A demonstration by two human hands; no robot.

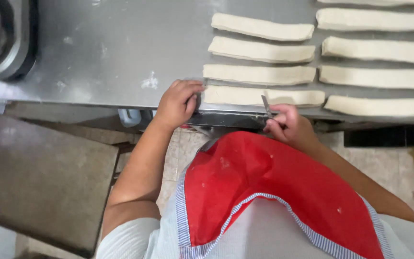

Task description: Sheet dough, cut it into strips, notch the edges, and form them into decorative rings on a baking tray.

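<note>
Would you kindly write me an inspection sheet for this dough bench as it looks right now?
Surface: steel table, lightly dusted with flour patches.
Job's things: nearest dough strip at the table's front edge; small metal blade standing across it.
Clutter: other dough strips laid in two columns, apart from one another.
Grips: left hand rests on the near strip's left end; right hand pinches the blade.
Cables: nothing seen.
Surroundings: machine at the table's far left corner; red apron; dark flat board below the table at left; tiled floor.
</note>
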